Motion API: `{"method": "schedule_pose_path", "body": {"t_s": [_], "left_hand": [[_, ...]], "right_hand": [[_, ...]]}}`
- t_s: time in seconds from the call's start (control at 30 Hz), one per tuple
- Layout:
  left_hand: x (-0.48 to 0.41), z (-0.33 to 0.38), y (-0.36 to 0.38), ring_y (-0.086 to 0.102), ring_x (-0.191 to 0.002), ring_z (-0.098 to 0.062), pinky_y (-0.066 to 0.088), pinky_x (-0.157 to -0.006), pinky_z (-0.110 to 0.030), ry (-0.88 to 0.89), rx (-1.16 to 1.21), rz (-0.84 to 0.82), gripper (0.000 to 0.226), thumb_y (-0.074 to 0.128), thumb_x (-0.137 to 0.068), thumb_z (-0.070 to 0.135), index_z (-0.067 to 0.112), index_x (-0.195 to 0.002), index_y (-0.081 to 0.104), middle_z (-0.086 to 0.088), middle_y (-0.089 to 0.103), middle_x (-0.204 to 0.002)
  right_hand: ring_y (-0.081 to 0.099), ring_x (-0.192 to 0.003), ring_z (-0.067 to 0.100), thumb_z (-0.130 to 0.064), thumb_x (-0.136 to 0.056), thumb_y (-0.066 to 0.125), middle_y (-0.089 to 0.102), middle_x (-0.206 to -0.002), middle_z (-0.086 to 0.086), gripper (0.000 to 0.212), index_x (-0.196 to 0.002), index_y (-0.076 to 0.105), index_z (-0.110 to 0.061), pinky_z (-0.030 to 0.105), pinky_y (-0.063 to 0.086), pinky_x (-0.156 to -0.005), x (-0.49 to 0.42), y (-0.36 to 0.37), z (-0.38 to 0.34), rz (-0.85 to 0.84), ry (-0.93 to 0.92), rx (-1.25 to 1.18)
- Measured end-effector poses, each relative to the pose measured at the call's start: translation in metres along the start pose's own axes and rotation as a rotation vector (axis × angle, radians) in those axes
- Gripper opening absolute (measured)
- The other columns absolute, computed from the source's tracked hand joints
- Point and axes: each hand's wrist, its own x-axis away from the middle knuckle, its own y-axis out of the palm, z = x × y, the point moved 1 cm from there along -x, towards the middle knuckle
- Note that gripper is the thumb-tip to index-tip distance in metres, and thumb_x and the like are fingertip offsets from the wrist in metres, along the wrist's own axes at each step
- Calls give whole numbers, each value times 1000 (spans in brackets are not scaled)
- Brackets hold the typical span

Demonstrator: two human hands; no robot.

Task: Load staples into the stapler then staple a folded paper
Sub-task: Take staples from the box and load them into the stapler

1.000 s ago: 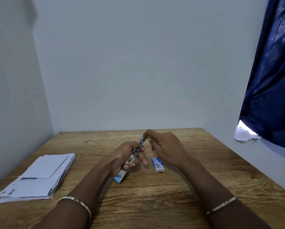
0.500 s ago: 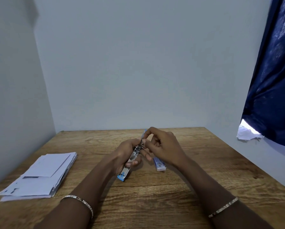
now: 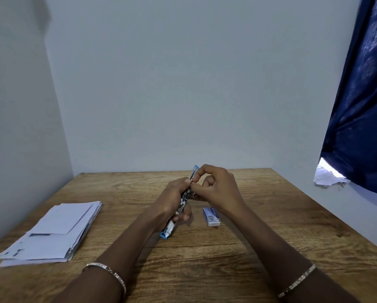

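Stapler (image 3: 184, 201): long axis 7 to 1 o'clock, clamped in my left hand (image 3: 172, 200).
Right hand (image 3: 218, 189): nearer the far end, pinching it from 3 o'clock.

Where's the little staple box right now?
In the head view, the small blue and white staple box lies on the wooden table, just right of centre, close to the right hand and right of the blue stapler.
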Motion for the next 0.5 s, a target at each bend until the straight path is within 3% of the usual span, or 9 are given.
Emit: {"method": "schedule_pose_path", "body": {"t_s": [0.13,0.33,0.5], "left_hand": [[0,0,-1,47,-29,-19,26,-34,-15,15,-46,-12,37,32,-105,27,4,-99,60,-16,77,-85],[2,1,-3,35,-24,-15,22,-33,-14,-58,-3,-15,45,29,-103,26,-5,-100,62,-18,66,-54],[1,-2,-4,30,-21,-14,25,-33,-11,-117,77,-25,47,30,-104,25,-7,-95,64,-20,53,-42]], "right_hand": [[50,-43,12,-17,-76,78,56,-42,-2,10,-73,69,-20,38,60,-58,1,0,-3,8,6,-13],[62,-45,4,-9,-82,79,62,-44,-7,17,-74,68,-18,10,48,-52,-3,-6,-1,-119,-39,-30],[66,-52,7,-11,-88,75,64,-52,-7,10,-83,69,-16,17,49,-56,-5,-6,4,-218,-36,13]]}}
